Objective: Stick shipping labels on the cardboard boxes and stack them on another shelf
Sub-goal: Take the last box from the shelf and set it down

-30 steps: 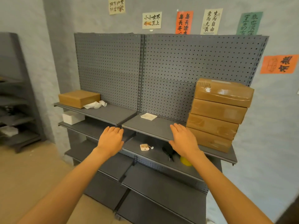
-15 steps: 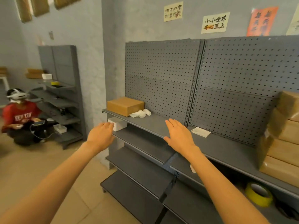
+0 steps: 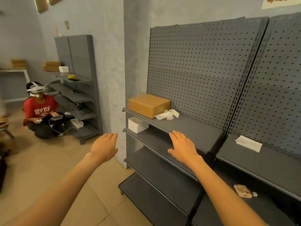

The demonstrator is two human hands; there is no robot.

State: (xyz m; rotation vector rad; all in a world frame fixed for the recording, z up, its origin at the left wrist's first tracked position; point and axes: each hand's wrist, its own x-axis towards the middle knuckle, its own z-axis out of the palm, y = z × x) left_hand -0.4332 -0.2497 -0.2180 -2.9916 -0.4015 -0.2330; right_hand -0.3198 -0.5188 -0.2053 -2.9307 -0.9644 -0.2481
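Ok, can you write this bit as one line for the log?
left hand: open, holds nothing | right hand: open, holds nothing | cardboard box: on top shelf, beside crumpled paper | stage: reaching toward box

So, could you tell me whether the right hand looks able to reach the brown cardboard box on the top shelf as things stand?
Probably yes. The right hand is open and holds nothing, and bare shelf lies between it and the cardboard box. Only crumpled white paper sits beside the box, not across the way.

At the left of the frame a crouching person in a red shirt (image 3: 37, 111) wears a white headset (image 3: 36, 89) and holds a phone (image 3: 57, 117), while a white box (image 3: 137, 124) sits mid-frame.
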